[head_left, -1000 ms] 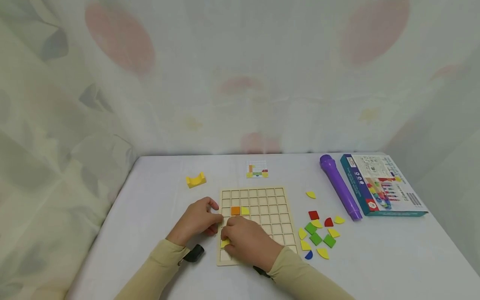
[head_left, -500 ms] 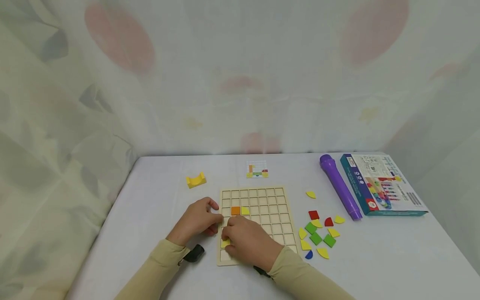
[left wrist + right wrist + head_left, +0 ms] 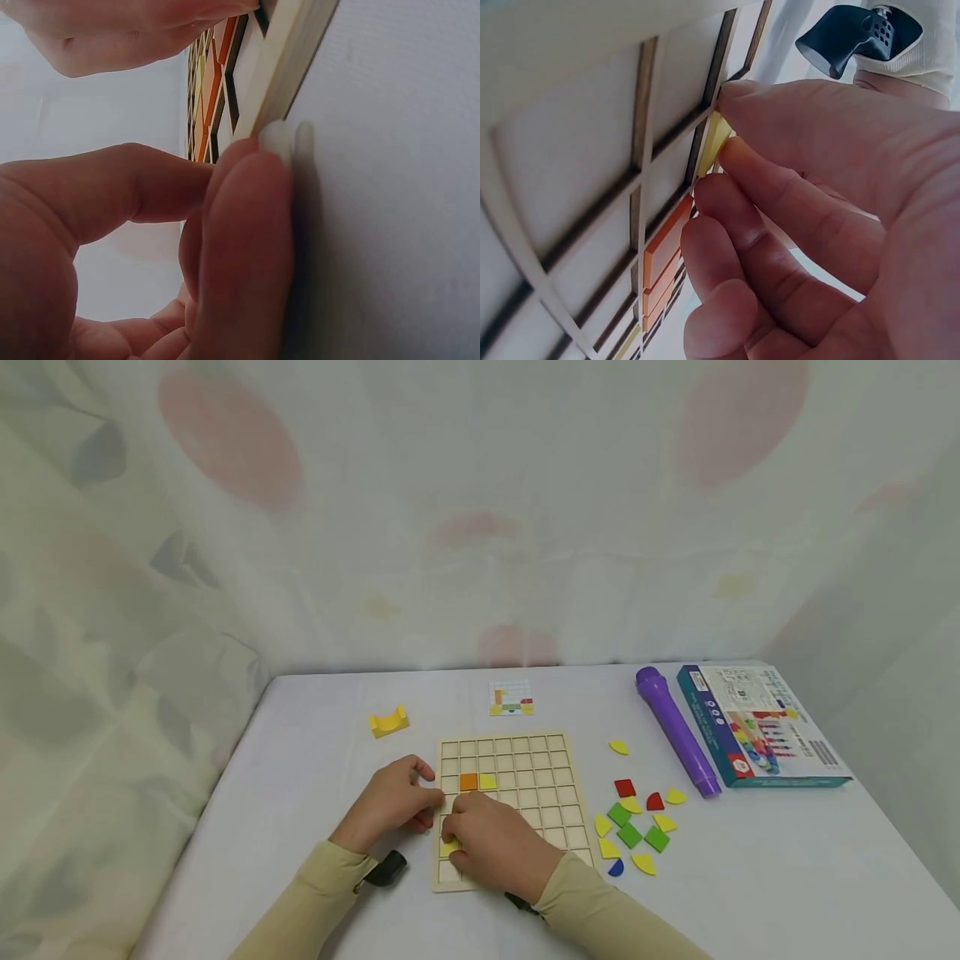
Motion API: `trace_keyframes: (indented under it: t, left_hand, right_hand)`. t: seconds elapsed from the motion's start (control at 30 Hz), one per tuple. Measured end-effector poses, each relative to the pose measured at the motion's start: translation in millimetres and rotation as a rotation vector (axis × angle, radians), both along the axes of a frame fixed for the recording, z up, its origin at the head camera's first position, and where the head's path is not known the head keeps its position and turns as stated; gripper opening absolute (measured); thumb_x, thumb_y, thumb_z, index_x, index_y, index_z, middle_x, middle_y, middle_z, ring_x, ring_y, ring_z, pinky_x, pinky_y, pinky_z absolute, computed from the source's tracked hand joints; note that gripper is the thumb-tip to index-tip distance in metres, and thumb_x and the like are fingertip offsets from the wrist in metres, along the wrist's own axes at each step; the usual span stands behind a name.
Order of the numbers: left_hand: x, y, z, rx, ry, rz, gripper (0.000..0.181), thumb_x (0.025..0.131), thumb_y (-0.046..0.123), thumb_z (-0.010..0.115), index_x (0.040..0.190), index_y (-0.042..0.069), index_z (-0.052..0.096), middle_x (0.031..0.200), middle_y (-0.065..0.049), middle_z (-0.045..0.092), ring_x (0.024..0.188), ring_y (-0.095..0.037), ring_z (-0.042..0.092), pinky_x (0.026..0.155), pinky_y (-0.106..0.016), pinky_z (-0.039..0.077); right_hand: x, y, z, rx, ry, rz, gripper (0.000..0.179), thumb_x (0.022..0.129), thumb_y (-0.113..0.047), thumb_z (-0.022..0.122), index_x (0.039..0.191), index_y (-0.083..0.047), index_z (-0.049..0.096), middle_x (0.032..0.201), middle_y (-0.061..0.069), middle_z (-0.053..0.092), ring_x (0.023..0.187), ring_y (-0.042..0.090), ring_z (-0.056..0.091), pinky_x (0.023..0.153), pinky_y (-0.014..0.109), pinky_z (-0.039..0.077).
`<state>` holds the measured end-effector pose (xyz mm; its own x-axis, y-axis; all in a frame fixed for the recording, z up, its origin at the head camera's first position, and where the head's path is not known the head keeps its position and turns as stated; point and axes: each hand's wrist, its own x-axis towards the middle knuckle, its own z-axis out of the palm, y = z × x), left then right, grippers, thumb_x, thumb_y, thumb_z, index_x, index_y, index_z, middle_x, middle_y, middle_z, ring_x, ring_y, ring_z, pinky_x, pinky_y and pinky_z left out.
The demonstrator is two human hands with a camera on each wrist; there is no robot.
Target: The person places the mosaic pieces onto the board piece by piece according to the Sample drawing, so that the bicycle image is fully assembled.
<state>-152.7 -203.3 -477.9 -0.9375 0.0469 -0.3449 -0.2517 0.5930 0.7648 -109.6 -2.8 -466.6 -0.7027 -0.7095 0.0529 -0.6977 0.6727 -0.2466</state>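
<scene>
While the right hand (image 3: 501, 845) pinches a yellow tile (image 3: 449, 847) between thumb and bent fingers, that tile sits at the board (image 3: 551, 817), in its left column, second cell from the near edge; whether it lies flush I cannot tell. Just left, the left hand (image 3: 388, 803) has its fingers bent and touching the board's edge; whether they grip it or only press it, I cannot tell.

Farther up the board, third row from the far edge, an orange tile (image 3: 468, 782) fills the second cell and a yellow square (image 3: 487, 782) the third. More orange shows in line in the right wrist view.

Right of the board lie a blue half-disc (image 3: 616, 867), yellow quarters (image 3: 643, 863), green squares (image 3: 628, 835) and a red square (image 3: 625, 788). Beyond are a purple tube (image 3: 678, 731) just beside a box (image 3: 765, 727), contents hidden, a yellow block (image 3: 388, 722) and a grid card (image 3: 512, 697).
</scene>
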Motion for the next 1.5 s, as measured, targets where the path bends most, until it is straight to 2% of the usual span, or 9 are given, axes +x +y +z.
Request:
trace_keyframes:
  t: [0.5, 0.67, 0.8, 0.93, 1.13, 1.33, 1.5]
  left_hand:
    - [1.5, -0.1, 1.3, 0.003, -0.001, 0.001, 0.032, 0.09, 0.019, 0.079, 0.114, 0.007, 0.063, 0.073, -0.008, 0.073, 0.056, -0.018, 0.072, 0.06, -0.032, 0.059]
    - [1.7, -1.0, 2.6, 0.015, -0.007, 0.005, 0.033, 0.089, 0.018, 0.08, 0.114, 0.007, 0.063, 0.072, -0.008, 0.073, 0.056, -0.018, 0.071, 0.06, -0.032, 0.06]
    - [1.6, -1.2, 2.1, 0.003, -0.006, 0.005, 0.033, 0.089, 0.019, 0.081, 0.114, 0.007, 0.063, 0.073, -0.008, 0.073, 0.056, -0.018, 0.072, 0.06, -0.032, 0.06]
    - [1.4, 0.3, 1.5, -0.007, -0.013, 0.01, 0.034, 0.089, 0.018, 0.082, 0.115, 0.007, 0.063, 0.075, -0.009, 0.072, 0.056, -0.018, 0.071, 0.059, -0.033, 0.061]
    - [2.2, 2.1, 2.1, 0.003, -0.013, 0.018, 0.034, 0.088, 0.017, 0.081, 0.115, 0.007, 0.063, 0.076, -0.009, 0.072, 0.057, -0.018, 0.072, 0.058, -0.033, 0.061]
    - [3.1, 2.2, 1.0, 0.007, -0.017, 0.024, 0.034, 0.087, 0.016, 0.08, 0.115, 0.007, 0.063, 0.074, -0.009, 0.072, 0.057, -0.019, 0.072, 0.058, -0.033, 0.061]
    - [2.6, 1.1, -0.8, -0.005, -0.011, 0.02, 0.034, 0.087, 0.018, 0.08, 0.114, 0.008, 0.063, 0.074, -0.009, 0.073, 0.057, -0.019, 0.072, 0.059, -0.032, 0.061]
  right_hand:
    - [-0.2, 0, -0.2, 0.002, -0.006, 0.003, 0.013, 0.091, -0.022, 0.083, 0.104, -0.024, 0.084, 0.097, -0.009, 0.067, 0.094, 0.008, 0.06, 0.081, 0.021, 0.055]
    - [-1.1, 2, 4.5, -0.003, 0.001, 0.003, 0.013, 0.091, -0.023, 0.083, 0.104, -0.023, 0.083, 0.096, -0.009, 0.067, 0.092, 0.007, 0.06, 0.079, 0.02, 0.055]
    - [-3.7, 12, 11.5, -0.042, -0.034, -0.041, 0.01, 0.092, -0.021, 0.082, 0.102, -0.021, 0.081, 0.096, -0.009, 0.066, 0.092, 0.007, 0.059, 0.077, 0.021, 0.054]
    - [-7.3, 39, 13.3, -0.08, -0.074, -0.117, 0.01, 0.094, -0.021, 0.081, 0.103, -0.02, 0.081, 0.1, -0.009, 0.068, 0.096, 0.009, 0.06, 0.083, 0.026, 0.058]
    - [-2.3, 101, 13.9, -0.086, -0.091, -0.266, 0.011, 0.093, -0.02, 0.082, 0.104, -0.019, 0.08, 0.102, -0.009, 0.068, 0.102, 0.011, 0.061, 0.092, 0.035, 0.061]
    - [4.7, 167, 16.2, -0.052, -0.136, -0.405, 0.013, 0.093, -0.018, 0.083, 0.105, -0.021, 0.079, 0.106, -0.009, 0.069, 0.108, 0.012, 0.064, 0.096, 0.041, 0.061]
    - [6.1, 209, 13.6, 0.016, -0.152, -0.499, 0.017, 0.091, -0.017, 0.086, 0.106, -0.023, 0.08, 0.109, -0.007, 0.071, 0.109, 0.017, 0.068, 0.1, 0.048, 0.061]
